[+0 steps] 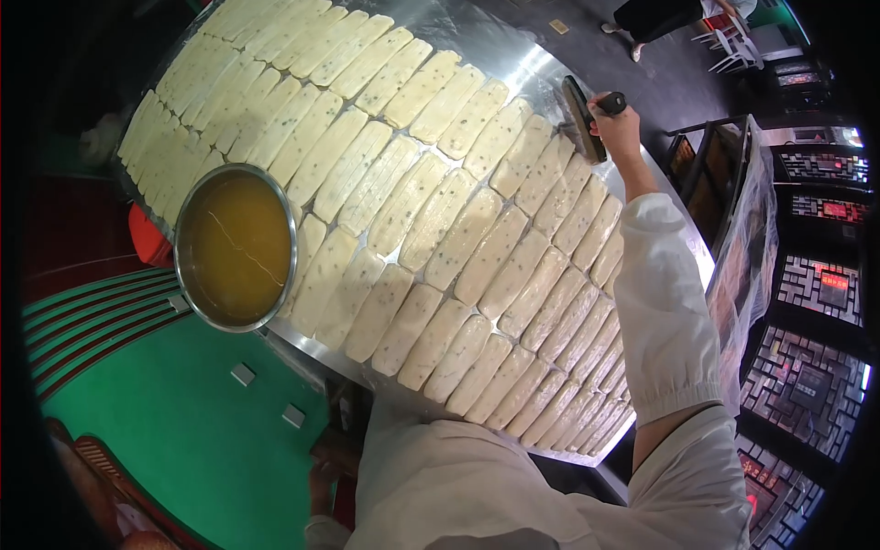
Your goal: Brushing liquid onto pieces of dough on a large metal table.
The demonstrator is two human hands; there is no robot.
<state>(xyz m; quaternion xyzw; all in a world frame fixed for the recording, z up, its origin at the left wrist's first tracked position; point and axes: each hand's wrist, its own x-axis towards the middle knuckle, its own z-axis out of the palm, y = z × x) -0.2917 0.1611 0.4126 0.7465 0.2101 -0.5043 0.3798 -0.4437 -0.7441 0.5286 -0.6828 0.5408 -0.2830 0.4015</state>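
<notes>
My right hand [614, 130] is closed round the black handle of a wide, flat brush-like tool [584, 120], at the far edge of a metal table [526, 72]. Rows of long, pale dough strips [440, 213] with dark specks cover much of the metal; many nearer ones look glossy. A round steel bowl [294, 240] of yellow-brown liquid stands over the strips at the left. My left hand [322, 481] hangs low beside the table's near edge, in shadow; its fingers are too dark to make out.
A dark rack [729, 182] draped with clear plastic stands beyond the table's right end. Another person [653, 24] is in the far background, near white chairs [735, 48]. Something red [148, 237] lies below the table's left edge, and a curved wooden chair back [117, 474] is at lower left.
</notes>
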